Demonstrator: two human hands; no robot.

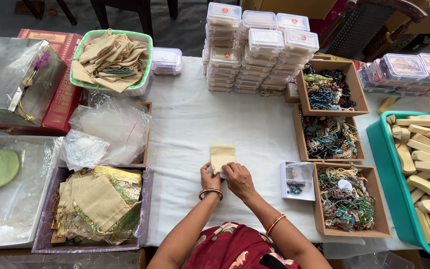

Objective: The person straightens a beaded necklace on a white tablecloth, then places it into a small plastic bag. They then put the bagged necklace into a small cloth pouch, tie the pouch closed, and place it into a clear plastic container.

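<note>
White cloth-covered table [190, 124], stuff everywhere. Both hands meet at the near end of a small beige pouch [222, 157] lying mid-table: left hand [209, 177] and right hand [239, 180] have fingers curled, pinching it. Whatever's under their fingertips is hidden. Clear lidded boxes [260, 47] with red dot labels are stacked behind.
</note>
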